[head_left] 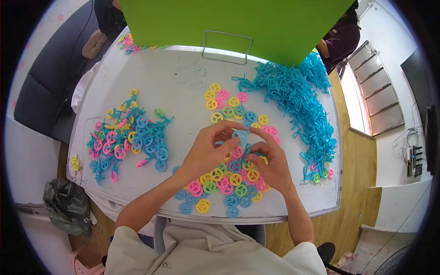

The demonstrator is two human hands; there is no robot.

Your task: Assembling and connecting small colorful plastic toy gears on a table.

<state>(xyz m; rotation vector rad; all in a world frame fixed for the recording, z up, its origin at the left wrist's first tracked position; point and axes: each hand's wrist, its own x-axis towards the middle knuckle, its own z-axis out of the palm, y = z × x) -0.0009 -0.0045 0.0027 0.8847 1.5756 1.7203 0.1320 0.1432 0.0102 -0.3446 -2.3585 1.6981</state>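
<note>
My left hand (207,150) is closed on a light blue plastic wheel (240,134), pinched between thumb and fingers. Close beside it, my right hand (274,164) grips a small teal plastic link piece (246,152) by its fingertips. The two parts meet or nearly meet; the fingers hide whether they touch. Under and around both hands lies a spread of loose spoked wheels (234,178) in yellow, pink, blue and green. To the left is a heap of wheels joined to teal pieces (149,141). A long heap of loose teal pieces (293,94) runs down the right side.
All this rests on a white table (183,96). A green panel (229,23) stands across its far side, with a bent wire frame (227,47) in front. Parts of other people show at the far left and far right (341,43). A dark plastic bag (68,205) sits at lower left.
</note>
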